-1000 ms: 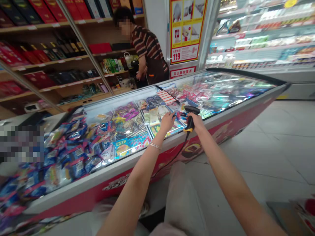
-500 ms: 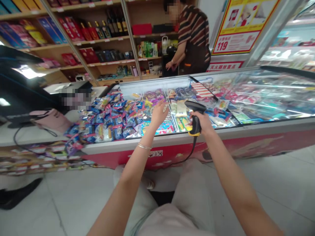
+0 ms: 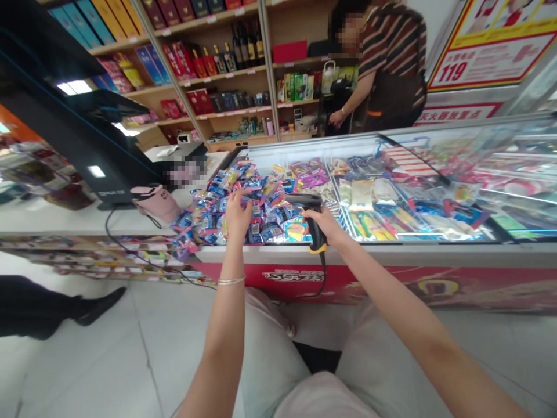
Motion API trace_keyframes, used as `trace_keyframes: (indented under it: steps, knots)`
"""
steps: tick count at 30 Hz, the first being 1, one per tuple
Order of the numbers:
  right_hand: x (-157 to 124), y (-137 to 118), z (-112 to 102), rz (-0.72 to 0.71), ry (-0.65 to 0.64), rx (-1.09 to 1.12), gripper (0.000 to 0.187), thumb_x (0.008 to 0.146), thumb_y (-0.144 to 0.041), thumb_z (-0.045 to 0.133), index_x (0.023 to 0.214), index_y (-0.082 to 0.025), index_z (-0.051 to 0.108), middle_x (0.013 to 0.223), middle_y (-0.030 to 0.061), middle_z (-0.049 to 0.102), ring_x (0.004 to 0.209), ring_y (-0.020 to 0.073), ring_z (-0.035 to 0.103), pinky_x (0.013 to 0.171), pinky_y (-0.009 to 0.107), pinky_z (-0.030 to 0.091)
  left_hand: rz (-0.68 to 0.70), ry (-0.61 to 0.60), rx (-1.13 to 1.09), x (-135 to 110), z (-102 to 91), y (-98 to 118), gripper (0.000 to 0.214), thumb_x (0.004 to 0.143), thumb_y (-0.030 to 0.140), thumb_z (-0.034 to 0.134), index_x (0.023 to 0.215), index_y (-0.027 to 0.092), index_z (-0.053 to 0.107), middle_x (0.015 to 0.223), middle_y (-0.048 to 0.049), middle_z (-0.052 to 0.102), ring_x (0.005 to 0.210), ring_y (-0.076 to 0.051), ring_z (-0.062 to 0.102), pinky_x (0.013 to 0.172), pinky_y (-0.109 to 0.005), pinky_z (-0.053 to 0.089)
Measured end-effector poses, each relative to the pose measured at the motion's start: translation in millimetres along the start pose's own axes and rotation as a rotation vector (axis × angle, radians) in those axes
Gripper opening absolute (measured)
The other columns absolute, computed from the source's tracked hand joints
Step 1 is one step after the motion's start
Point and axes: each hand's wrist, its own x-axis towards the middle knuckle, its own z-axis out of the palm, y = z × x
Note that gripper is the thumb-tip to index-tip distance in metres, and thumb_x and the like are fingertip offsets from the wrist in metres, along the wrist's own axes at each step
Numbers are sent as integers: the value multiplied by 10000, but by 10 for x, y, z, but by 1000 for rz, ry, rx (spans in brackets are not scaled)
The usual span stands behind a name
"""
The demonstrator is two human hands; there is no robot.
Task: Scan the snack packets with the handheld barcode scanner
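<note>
My right hand (image 3: 327, 225) is wrapped round the grip of a black and yellow barcode scanner (image 3: 317, 231), whose head points left over the freezer's front edge. A cable hangs from the base of its handle. My left hand (image 3: 238, 213), a silver bangle on its wrist, is over a heap of blue and pink ice cream packets (image 3: 270, 231). Its fingers are spread and partly curled, with nothing visible in them; whether the fingertips touch the packets I cannot tell. The heap fills the left end of the chest freezer (image 3: 391, 251) and spills past its rim.
A pink cup-shaped holder (image 3: 157, 203) stands on the checkout counter (image 3: 126, 223) at left, near a black checkout screen stand (image 3: 111, 151). Behind the freezer, a person in a striped shirt (image 3: 394, 64) stands by shelves. Another person's dark shoe (image 3: 102, 306) is at lower left.
My left hand has moved left, from the freezer's middle to the blue packets. The scanner in my right hand has moved left too. The view has turned left.
</note>
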Motion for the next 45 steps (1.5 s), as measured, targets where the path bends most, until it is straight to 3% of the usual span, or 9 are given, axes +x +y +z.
trace_keyframes:
  steps: [5, 12, 20, 26, 31, 34, 39, 42, 45]
  knots:
    - [272, 69, 193, -44, -232, -27, 94, 658, -228, 639, 686, -151, 593, 591, 11, 621, 387, 119, 564, 397, 232, 499, -24, -14, 117, -65, -132, -201, 285, 859, 244, 468, 1108, 188, 594, 1097, -103, 609, 1042, -238, 573, 915, -377, 449]
    - [556, 146, 180, 22, -541, 17, 220, 675, -300, 680, 809, -140, 608, 634, 20, 637, 437, 142, 600, 428, 251, 526, 110, -172, 396, -183, -97, -254, 442, 878, 454, 478, 1217, 176, 532, 1185, -141, 583, 1122, -320, 513, 955, -434, 377]
    - [568, 183, 163, 48, -604, 107, 259, 726, -384, 634, 809, -142, 592, 653, 29, 641, 449, 147, 614, 431, 245, 512, 8, -115, 464, -165, 11, -260, 411, 858, 476, 496, 1128, 171, 553, 1086, -138, 607, 1070, -323, 516, 922, -431, 358]
    - [540, 144, 188, 25, -614, 148, 234, 706, -371, 623, 784, -153, 591, 623, 17, 631, 430, 142, 596, 423, 246, 497, -43, -326, 390, 14, -62, -282, 278, 821, 474, 564, 870, 204, 606, 801, -51, 638, 856, -251, 595, 895, -433, 372]
    - [561, 168, 174, 20, -609, 168, 252, 692, -390, 615, 762, -148, 598, 629, 22, 627, 414, 139, 588, 409, 244, 480, 76, -468, 139, 268, -194, -273, 277, 783, 455, 608, 665, 206, 578, 624, 9, 556, 560, -135, 526, 612, -283, 417]
    - [553, 169, 159, 32, -577, 197, 256, 703, -405, 607, 753, -155, 591, 611, 11, 609, 412, 134, 579, 418, 245, 480, 30, -316, -63, 416, -143, -269, 295, 798, 458, 589, 683, 194, 525, 717, 6, 580, 460, -78, 468, 473, -238, 380]
    - [530, 129, 143, 56, -528, 258, 254, 694, -419, 606, 711, -170, 562, 578, -7, 570, 406, 119, 553, 437, 241, 479, -271, 43, -348, 477, 200, -341, 308, 892, 521, 403, 913, 215, 438, 733, -10, 611, 400, -95, 518, 382, -232, 376]
    - [538, 116, 136, 65, -547, 303, 258, 695, -422, 587, 753, -171, 571, 549, -23, 542, 387, 112, 528, 415, 230, 451, -311, 141, -324, 409, 331, -375, 298, 901, 505, 383, 942, 214, 429, 654, 9, 578, 479, -132, 573, 449, -253, 436]
    - [566, 141, 122, 64, -580, 336, 283, 698, -418, 567, 828, -167, 587, 553, -30, 535, 384, 116, 524, 435, 242, 461, -211, 257, -156, 336, 331, -368, 261, 878, 464, 433, 858, 206, 469, 736, -10, 601, 624, -139, 596, 581, -267, 467]
